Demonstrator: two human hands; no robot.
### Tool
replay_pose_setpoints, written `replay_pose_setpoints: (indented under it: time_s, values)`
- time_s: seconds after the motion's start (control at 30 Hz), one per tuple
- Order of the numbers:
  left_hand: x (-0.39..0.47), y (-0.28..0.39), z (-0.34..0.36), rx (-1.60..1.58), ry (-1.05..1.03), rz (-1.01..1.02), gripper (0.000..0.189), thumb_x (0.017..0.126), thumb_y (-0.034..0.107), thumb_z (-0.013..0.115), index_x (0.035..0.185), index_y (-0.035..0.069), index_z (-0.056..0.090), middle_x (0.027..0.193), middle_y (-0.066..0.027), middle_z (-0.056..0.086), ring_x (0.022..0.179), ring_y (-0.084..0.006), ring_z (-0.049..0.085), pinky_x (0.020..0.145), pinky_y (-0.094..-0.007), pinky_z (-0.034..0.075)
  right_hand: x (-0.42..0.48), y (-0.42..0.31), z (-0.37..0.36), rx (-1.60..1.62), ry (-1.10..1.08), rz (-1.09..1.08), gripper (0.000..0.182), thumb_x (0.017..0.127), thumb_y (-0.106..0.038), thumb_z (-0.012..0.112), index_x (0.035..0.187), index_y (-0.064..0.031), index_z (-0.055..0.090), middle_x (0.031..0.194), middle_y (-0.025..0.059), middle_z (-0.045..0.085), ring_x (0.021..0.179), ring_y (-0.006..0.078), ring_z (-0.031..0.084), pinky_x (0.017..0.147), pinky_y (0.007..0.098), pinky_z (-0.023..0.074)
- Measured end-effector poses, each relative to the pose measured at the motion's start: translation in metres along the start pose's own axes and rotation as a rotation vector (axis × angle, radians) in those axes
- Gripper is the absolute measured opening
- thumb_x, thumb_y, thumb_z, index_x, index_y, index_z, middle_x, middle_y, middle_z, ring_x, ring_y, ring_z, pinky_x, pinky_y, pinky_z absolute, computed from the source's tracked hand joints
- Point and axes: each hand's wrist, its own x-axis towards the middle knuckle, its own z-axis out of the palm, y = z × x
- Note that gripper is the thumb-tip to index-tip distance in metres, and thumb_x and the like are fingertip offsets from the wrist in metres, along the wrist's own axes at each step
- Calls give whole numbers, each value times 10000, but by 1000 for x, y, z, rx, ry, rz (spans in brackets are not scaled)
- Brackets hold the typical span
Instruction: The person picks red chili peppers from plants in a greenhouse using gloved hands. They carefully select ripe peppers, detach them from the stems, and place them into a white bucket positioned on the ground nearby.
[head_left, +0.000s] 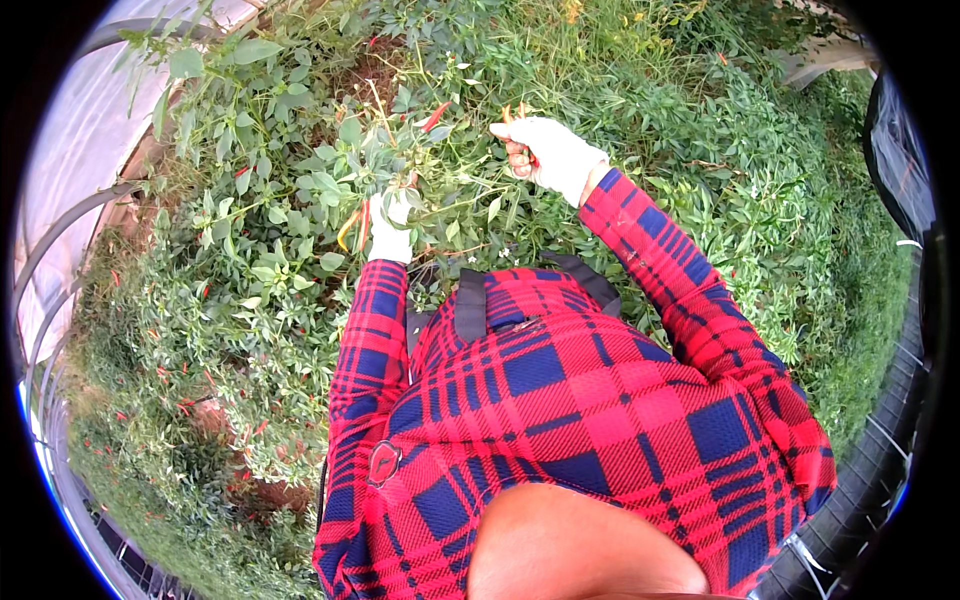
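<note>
My left hand (391, 223), in a white glove, is among the stems of a chili pepper plant (382, 154); leaves hide its fingers, so its grip cannot be made out. Beside it hang a red chili (365, 223) and a yellow-orange chili (349, 229). Another red chili (436, 117) shows above that hand, among the leaves. Off to the right, my right hand (553, 154) wears a white glove with bare fingertips showing. Its fingers are curled around several red-orange chilies (514, 114), whose ends stick out above and below the fingers.
Dense chili plants and grass surround me, with more red chilies (184, 405) low on the left. Curved greenhouse hoops (64, 225) and plastic sheeting (90, 150) stand along the left edge. Dark netting (874, 465) and plastic run along the right edge. Dark straps (471, 304) lie at my waist.
</note>
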Motion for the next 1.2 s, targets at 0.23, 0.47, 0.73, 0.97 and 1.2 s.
replay_pose_setpoints:
  time_s: [0.23,0.47,0.73,0.97,1.2]
  values:
    - [-17,-19,-8,78,124,-54,391,868,370,429,1084,46,470,982,-115,534,897,-251,514,787,-353,444,62,32,13,360,-142,121,120,837,-171,605,793,-85,533,596,-28,435,498,69,400,410,198,319]
    - [-10,-4,0,1747,-158,197,333,867,322,417,1061,74,524,957,-104,573,881,-249,550,767,-344,451,74,24,20,-74,-144,-149,145,820,-172,598,858,-34,575,714,21,586,487,63,456,403,202,336]
    - [-26,-11,-33,1932,-240,449,275,835,263,474,1031,110,591,895,-112,609,844,-252,584,717,-358,460,21,-5,57,-654,-115,-242,118,815,-148,584,836,-31,583,682,40,588,517,106,520,465,220,404]
    - [-53,11,-2,1881,-225,385,330,795,310,519,1025,85,592,870,-168,609,836,-311,584,704,-381,459,-24,-13,33,-444,-244,-15,275,810,-210,582,929,33,529,635,6,481,435,41,365,398,184,278]
    - [-48,10,3,1342,-225,110,294,892,180,379,1099,3,490,1128,-133,530,1032,-258,531,828,-361,473,-42,-5,55,-1053,-136,-401,180,716,-129,662,804,-11,559,652,8,525,519,101,462,491,226,378]
